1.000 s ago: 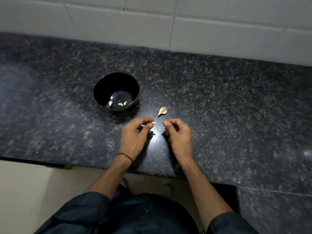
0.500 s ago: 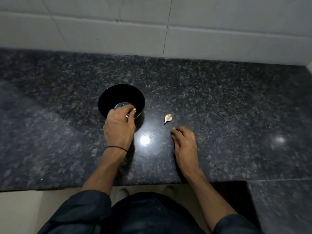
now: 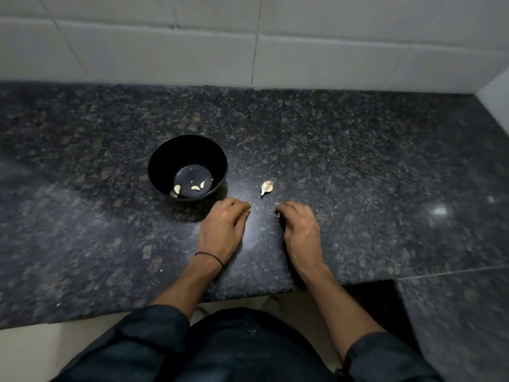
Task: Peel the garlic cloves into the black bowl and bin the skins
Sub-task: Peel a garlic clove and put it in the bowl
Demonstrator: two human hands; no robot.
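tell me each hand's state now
left hand: loosely curled on the counter, holds nothing visible
right hand: curled, pale scrap at fingertips, cannot tell if held

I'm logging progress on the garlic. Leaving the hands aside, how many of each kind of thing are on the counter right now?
Black bowl: 1
Peeled cloves in the bowl: 3 plainly visible; a dim shape beside the leftmost may be another
Unpeeled clove, right of the bowl: 1
Total: 5
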